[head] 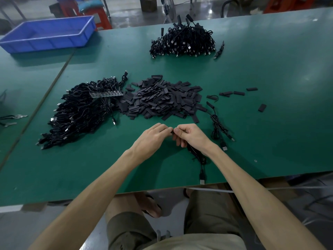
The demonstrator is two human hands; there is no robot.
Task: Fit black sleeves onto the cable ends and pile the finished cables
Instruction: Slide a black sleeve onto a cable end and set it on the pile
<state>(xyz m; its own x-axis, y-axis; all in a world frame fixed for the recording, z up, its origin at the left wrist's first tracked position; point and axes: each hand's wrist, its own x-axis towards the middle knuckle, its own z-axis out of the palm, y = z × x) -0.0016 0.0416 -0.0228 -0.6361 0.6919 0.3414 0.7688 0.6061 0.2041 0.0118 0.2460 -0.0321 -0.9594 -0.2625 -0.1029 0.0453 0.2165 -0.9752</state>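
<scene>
My left hand [153,136] and my right hand [189,136] meet fingertip to fingertip over the green table [270,123]. Between them they pinch a small black sleeve [172,131], mostly hidden by the fingers. My right hand also grips a black cable [199,159] whose coil trails under the wrist to a USB plug [202,178] at the table's front edge. A heap of loose black sleeves [160,98] lies just beyond the hands. A pile of black cables [81,110] sits to the left. Another cable pile [183,42] lies at the far middle.
A coiled cable [219,129] with USB plugs lies right of my right hand. A few stray sleeves [262,107] are scattered to the right. A blue plastic bin [48,33] stands at the far left. Metal tools [12,119] lie at the left edge.
</scene>
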